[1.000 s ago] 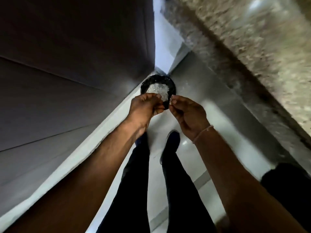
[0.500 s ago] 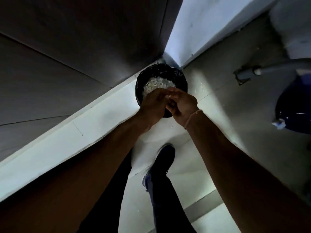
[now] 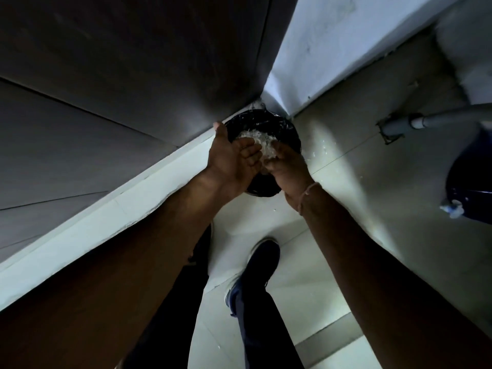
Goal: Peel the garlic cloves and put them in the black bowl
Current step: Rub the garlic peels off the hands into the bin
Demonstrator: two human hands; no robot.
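Observation:
A round black bin (image 3: 290,132) lined with a black plastic bag stands on the floor in the corner. Pale garlic peels (image 3: 255,135) lie heaped inside it. My left hand (image 3: 231,161) hovers over the bin's near left rim, palm up and fingers straight. My right hand (image 3: 288,169) is beside it, back up, with its fingertips against the left hand's fingers above the peels. Neither hand shows a clove in it.
Dark cabinet fronts (image 3: 133,75) and a white plinth (image 3: 106,217) run along the left. A grey pipe (image 3: 426,119) and a dark blue container (image 3: 468,187) sit at the right. Small white scraps (image 3: 319,149) dot the tiled floor. My shoe (image 3: 255,267) is below the bin.
The view has swung to look more steeply down at the bin. My left hand has turned palm up and spread its fingers, and my right hand's fingertips now lie on them.

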